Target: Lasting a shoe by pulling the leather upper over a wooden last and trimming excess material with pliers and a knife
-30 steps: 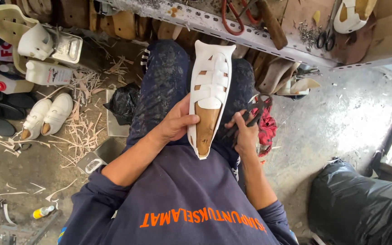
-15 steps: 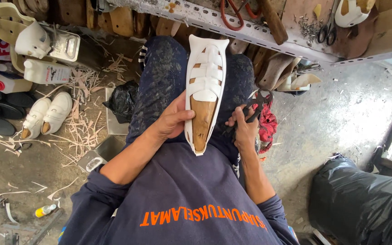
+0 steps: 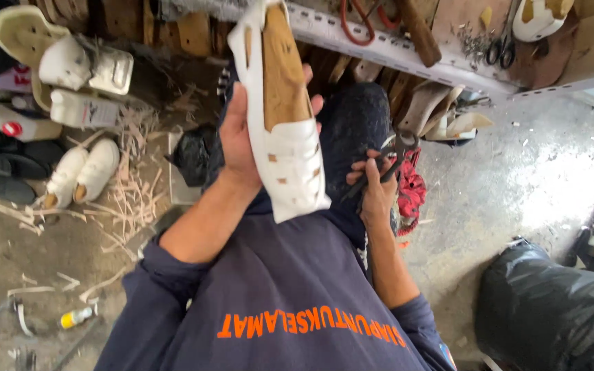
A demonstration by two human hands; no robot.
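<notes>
Left hand (image 3: 238,141) fingers wrapped round white strappy leather shoe upper on wooden last (image 3: 280,110), frame top centre; right hand (image 3: 377,192) fist closed on dark metal pincers (image 3: 386,161).

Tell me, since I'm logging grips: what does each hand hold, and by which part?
Left hand grips the white shoe on its wooden last around its middle. Right hand holds dark pincers by the handles.
</notes>
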